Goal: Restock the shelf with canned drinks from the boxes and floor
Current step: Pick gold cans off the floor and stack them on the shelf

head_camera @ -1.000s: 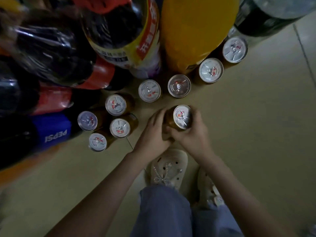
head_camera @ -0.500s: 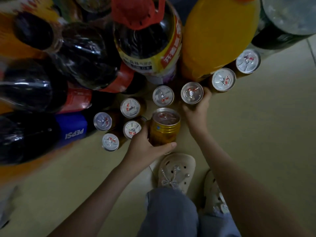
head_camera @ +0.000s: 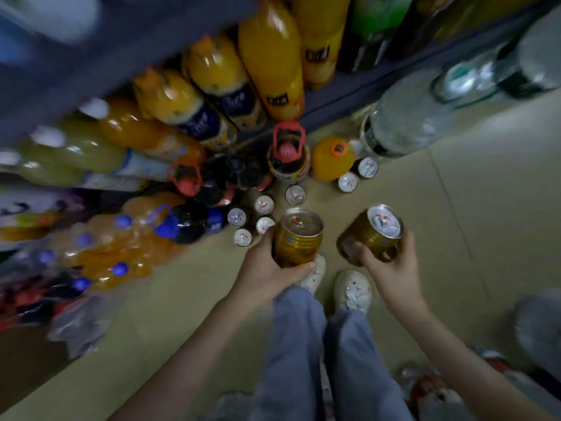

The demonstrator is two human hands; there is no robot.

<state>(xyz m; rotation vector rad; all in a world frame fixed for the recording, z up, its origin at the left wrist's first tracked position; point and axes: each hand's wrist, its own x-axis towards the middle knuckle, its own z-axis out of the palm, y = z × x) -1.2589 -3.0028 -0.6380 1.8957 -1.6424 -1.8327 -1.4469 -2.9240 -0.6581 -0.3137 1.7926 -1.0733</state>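
Note:
My left hand (head_camera: 263, 268) grips a gold can (head_camera: 299, 237) held upright above the floor, its fingers curled round the body. My right hand (head_camera: 391, 265) holds a second gold can (head_camera: 375, 235), tilted so its silver top faces up and to the right. Several more cans with silver tops (head_camera: 264, 205) stand on the floor beyond my hands, in front of the bottles. Two further cans (head_camera: 348, 182) stand at the right of them, by an orange bottle. The dark shelf (head_camera: 349, 95) runs across the top of the view.
Large orange drink bottles (head_camera: 270, 71) fill the low shelf, and dark cola bottles (head_camera: 285, 159) and a clear water jug (head_camera: 409, 123) stand on the tan floor (head_camera: 485, 208). My white shoes (head_camera: 352, 290) and blue trouser legs are below my hands. Wrapped bottle packs (head_camera: 100, 256) lie at the left.
My right hand has picked a can off the floor and lifted it. My left hand has raised its can too. The view has pulled back and up from the floor.

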